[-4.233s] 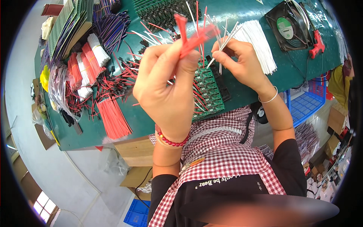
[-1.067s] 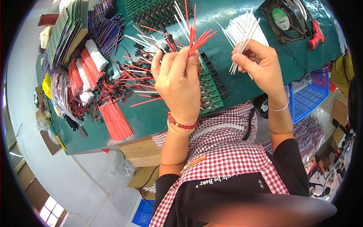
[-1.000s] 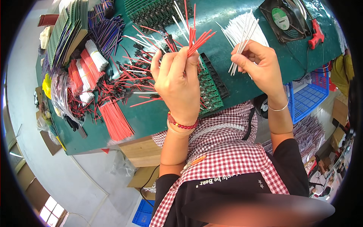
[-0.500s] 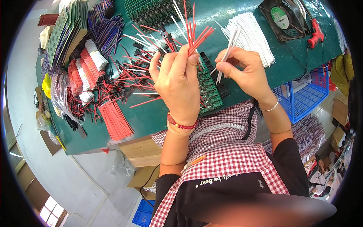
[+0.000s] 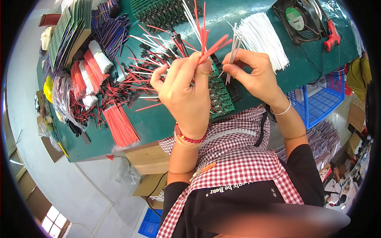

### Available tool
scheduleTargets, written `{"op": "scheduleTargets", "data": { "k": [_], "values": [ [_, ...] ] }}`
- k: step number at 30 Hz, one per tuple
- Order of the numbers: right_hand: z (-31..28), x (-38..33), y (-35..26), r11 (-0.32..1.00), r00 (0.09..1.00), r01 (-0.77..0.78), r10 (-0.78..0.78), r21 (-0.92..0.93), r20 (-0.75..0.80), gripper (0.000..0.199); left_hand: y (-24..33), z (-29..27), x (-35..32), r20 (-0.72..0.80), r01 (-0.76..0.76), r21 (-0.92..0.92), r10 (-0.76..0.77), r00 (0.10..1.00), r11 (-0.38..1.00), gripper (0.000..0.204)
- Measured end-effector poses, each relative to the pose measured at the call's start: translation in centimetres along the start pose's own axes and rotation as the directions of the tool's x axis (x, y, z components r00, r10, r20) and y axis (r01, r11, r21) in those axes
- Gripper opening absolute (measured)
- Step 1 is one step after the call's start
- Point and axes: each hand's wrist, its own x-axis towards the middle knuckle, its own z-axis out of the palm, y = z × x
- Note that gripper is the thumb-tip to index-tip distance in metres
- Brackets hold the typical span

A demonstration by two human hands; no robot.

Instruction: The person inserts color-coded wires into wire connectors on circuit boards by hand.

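My left hand [image 5: 184,93] is closed around a small bunch of red wires [image 5: 214,48], whose ends fan out above the fingertips. White wires [image 5: 192,20] stick up just behind that bunch; whether the fingers hold them too is hard to tell. In a pinch between thumb and forefinger, my right hand [image 5: 254,73] grips a few white wires [image 5: 233,51], held upright. Between and below the hands lies a green circuit board panel [image 5: 220,97], partly covered by the left hand. Past the right hand a fan of white wires [image 5: 264,39] rests on the table.
Left of my hands sprawls a heap of red and white wires with black connectors [image 5: 143,73]. Nearer lies a red wire bundle [image 5: 121,126]. Board stacks [image 5: 69,37] stand at far left. A black fan [image 5: 297,22] and red glue gun [image 5: 332,35] are at far right, above a blue crate [image 5: 317,101].
My left hand has shifted slightly left and down with the red wires. The white wires in my right hand have turned more upright and bunched closer together.
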Motion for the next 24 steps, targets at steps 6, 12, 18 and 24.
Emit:
{"op": "scheduleTargets", "data": {
  "k": [6, 12, 18, 24],
  "values": [
    [-0.11, 0.13, -0.12, 1.0, 1.0, 0.003, -0.002, -0.028, 0.013, 0.008, 0.53, -0.73, -0.19, 0.025, 0.032, -0.03, -0.031, 0.999, 0.999, 0.015],
    [0.04, 0.19, -0.27, 0.998, 0.999, 0.033, -0.032, -0.06, 0.008, 0.006, 0.25, -0.31, -0.63, 0.049, -0.056, 0.087, 0.052, 0.997, 0.995, 0.012],
    [0.16, 0.06, -0.51, 0.999, 0.999, -0.01, 0.007, 0.053, 0.042, 0.012, 0.07, 0.12, -0.81, 0.039, -0.076, 0.118, 0.072, 0.997, 0.99, 0.012],
    [0.29, 0.13, -0.29, 0.993, 0.994, -0.091, 0.085, 0.082, 0.069, 0.016, -0.2, 0.23, -0.94, 0.03, -0.104, 0.127, 0.101, 0.994, 0.986, 0.011]
  ]
}}
